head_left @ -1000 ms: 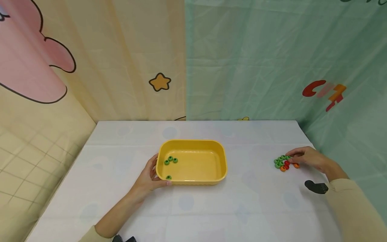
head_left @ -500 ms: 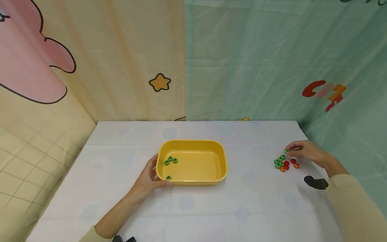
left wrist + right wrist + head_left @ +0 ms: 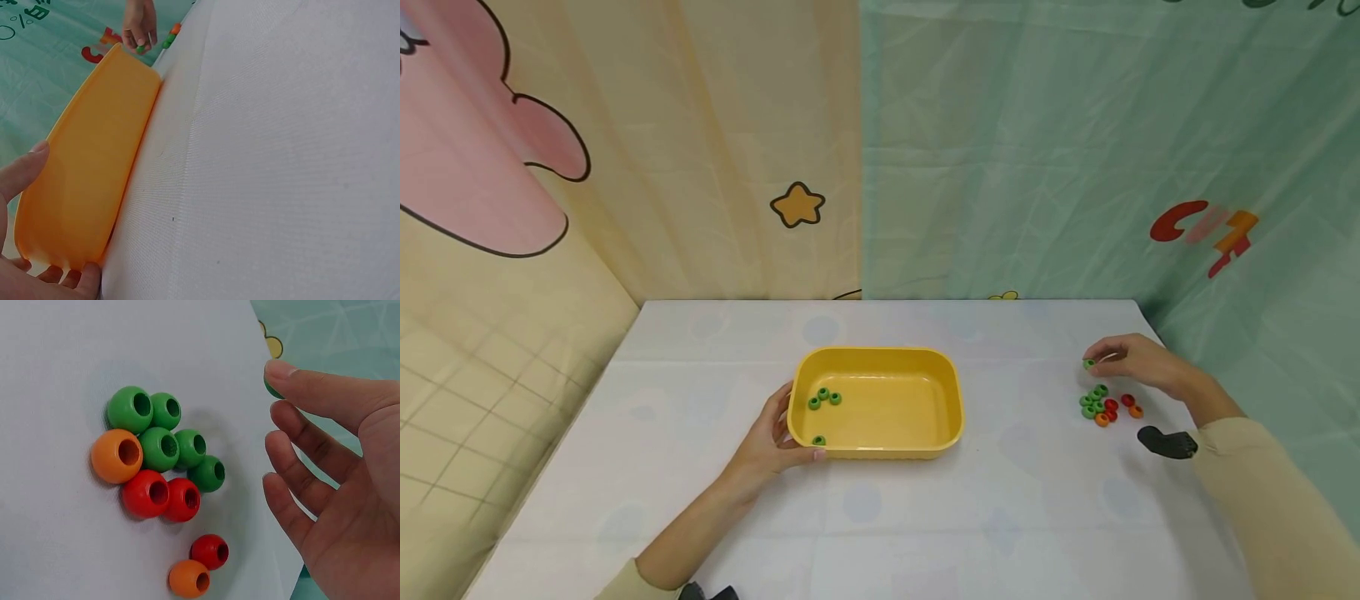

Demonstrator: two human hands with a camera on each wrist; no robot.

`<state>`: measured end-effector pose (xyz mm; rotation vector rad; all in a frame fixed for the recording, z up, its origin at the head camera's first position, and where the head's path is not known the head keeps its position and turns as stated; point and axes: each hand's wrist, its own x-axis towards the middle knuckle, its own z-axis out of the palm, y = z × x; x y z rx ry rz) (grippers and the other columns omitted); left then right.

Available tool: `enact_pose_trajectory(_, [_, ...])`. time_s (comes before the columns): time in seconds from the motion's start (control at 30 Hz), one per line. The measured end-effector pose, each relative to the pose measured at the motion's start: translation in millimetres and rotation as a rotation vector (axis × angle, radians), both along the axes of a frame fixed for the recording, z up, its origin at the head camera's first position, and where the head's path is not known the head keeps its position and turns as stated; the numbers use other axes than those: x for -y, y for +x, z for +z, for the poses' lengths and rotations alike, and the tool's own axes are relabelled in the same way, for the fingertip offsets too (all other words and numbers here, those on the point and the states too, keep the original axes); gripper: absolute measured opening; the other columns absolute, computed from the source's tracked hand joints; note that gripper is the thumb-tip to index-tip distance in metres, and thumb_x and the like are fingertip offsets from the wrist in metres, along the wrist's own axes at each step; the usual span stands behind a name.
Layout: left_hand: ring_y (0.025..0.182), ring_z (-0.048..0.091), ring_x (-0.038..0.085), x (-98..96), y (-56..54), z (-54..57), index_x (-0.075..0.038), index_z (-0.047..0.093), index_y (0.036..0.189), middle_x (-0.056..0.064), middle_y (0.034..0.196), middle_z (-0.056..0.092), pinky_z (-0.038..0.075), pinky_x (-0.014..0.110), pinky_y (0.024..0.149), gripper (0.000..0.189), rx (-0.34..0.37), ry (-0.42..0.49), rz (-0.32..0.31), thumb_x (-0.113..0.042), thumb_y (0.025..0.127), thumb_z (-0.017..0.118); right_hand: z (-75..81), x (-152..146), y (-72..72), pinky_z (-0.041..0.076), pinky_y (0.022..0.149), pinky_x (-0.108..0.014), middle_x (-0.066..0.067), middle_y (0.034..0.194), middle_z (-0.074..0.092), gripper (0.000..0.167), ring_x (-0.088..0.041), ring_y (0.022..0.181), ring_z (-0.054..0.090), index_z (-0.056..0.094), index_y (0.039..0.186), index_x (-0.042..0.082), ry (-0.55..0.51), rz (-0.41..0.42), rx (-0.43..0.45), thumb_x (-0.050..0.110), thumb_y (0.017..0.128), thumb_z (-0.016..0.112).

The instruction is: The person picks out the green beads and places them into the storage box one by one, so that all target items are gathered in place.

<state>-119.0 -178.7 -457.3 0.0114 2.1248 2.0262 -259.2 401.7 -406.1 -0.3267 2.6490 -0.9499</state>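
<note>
My right hand (image 3: 1138, 362) pinches a green bead (image 3: 1088, 364) between thumb and fingertips, raised over the far side of the bead cluster. In the right wrist view the thumb hides most of that green bead (image 3: 272, 388). Below it on the cloth lie several green beads (image 3: 160, 450), a few red beads (image 3: 146, 494) and two orange beads (image 3: 117, 456), all with wide holes. My left hand (image 3: 767, 446) grips the left end of a yellow tray (image 3: 895, 454), thumb on the near rim and fingers round the side. Inside the tray, several green beads (image 3: 823, 393) sit toward the left.
A white cloth (image 3: 1000, 517) with pale spots covers the table. Printed curtains (image 3: 992, 150) stand behind the table and along both sides. A black strap end (image 3: 1167, 442) sticks out from the right sleeve.
My right hand has lifted a green bead out of the cluster and moved it up and leftward. The left hand and the yellow tray have stayed in place.
</note>
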Motion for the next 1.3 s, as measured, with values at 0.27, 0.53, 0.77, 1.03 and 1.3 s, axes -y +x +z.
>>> enact_pose_trajectory(0.27, [0.152,0.025,0.03,1.7,1.3,1.4,-0.02,0.018,0.164,0.008,0.167,0.022,0.033,0.042,0.12,0.113,0.001,0.019,-0.03,-0.007,0.079,0.091,7.7,24.8,-7.9,0.055,0.086,-0.026,-0.011,0.12,0.068,0.035,-0.025,0.106,0.061,0.069,0.122,0.0,-0.024,0.056,0.013,0.024,0.098,0.075])
enact_pose_trajectory(0.53, [0.153,0.025,0.031,0.7,0.8,1.5,-0.019,0.02,0.164,0.008,0.167,0.022,0.033,0.04,0.119,0.113,0.008,0.006,-0.014,-0.006,0.078,0.091,15.7,52.3,-17.5,0.053,0.091,-0.038,-0.008,0.115,0.067,0.034,-0.027,0.105,0.06,0.07,0.12,0.002,-0.028,0.105,0.036,0.026,0.097,0.076])
enact_pose_trajectory(0.77, [0.152,0.025,0.031,1.1,1.0,-0.4,-0.019,0.02,0.164,0.008,0.167,0.023,0.033,0.039,0.119,0.111,-0.003,0.016,-0.019,-0.005,0.079,0.091,18.4,76.1,-25.0,0.053,0.089,-0.044,-0.007,0.11,0.067,0.034,-0.027,0.099,0.06,0.07,0.118,0.001,-0.037,0.145,0.063,0.026,0.096,0.077])
enact_pose_trajectory(1.03, [0.153,0.023,0.031,1.6,0.8,-0.1,-0.018,0.019,0.164,0.008,0.167,0.022,0.032,0.039,0.119,0.112,-0.02,0.015,-0.024,-0.006,0.079,0.091,23.8,105.0,-30.2,0.054,0.088,-0.044,-0.004,0.105,0.07,0.032,-0.025,0.097,0.063,0.07,0.118,0.001,-0.04,0.205,0.065,0.023,0.096,0.077])
enact_pose_trajectory(1.3, [0.154,0.021,0.031,1.6,0.2,-0.9,-0.018,0.019,0.164,0.008,0.168,0.021,0.032,0.037,0.119,0.113,-0.015,0.012,-0.021,-0.005,0.078,0.091,29.3,134.9,-30.0,0.054,0.092,-0.051,-0.006,0.104,0.071,0.022,-0.027,0.097,0.064,0.071,0.113,0.003,-0.088,0.263,0.092,0.015,0.095,0.076])
